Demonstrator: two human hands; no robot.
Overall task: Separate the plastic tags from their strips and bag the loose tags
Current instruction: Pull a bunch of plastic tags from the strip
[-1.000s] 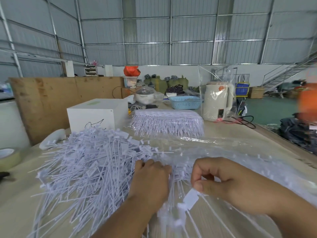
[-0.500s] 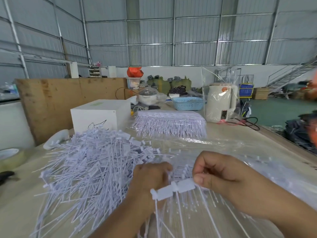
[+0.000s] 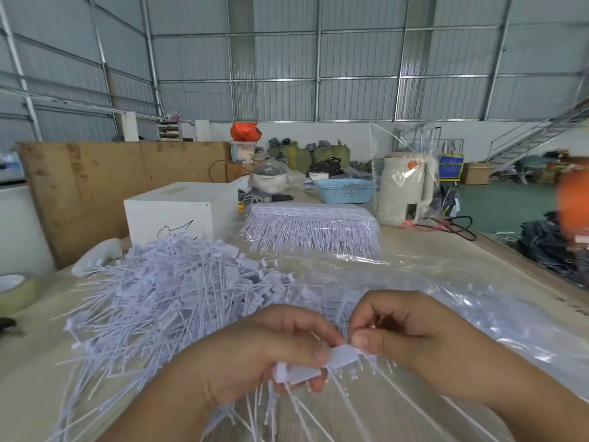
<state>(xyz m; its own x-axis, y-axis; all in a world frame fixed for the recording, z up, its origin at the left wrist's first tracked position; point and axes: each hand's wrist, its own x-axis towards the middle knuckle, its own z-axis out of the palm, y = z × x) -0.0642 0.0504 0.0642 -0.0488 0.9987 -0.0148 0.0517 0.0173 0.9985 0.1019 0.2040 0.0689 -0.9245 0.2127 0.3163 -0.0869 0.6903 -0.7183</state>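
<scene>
Gripping a short strip of white plastic tags (image 3: 299, 373) low in the centre of the frame, the left hand (image 3: 255, 355) has its fingers curled round the flat tag heads, thin stems fanning down beneath it toward the bottom edge; the right hand (image 3: 411, 336), just beside it, pinches the next tag head (image 3: 342, 355) between thumb and forefinger, the two hands almost touching over the strip; to the left of the hands a big heap of loose tags (image 3: 165, 298) spreads across the table (image 3: 424, 247), stems pointing every way; a clear plastic bag (image 3: 478, 317) lies flat under and to the right of the hands, with more tags showing faintly through it; further back, centre frame, a neat stack of unseparated tag strips (image 3: 312, 228) sits in its own clear wrapping; left of that stands a white box (image 3: 178, 212); behind, a blue basket (image 3: 345, 190) and a cream electric kettle (image 3: 406, 186) wrapped in clear plastic; at the left edge, a roll of tape (image 3: 16, 290).
</scene>
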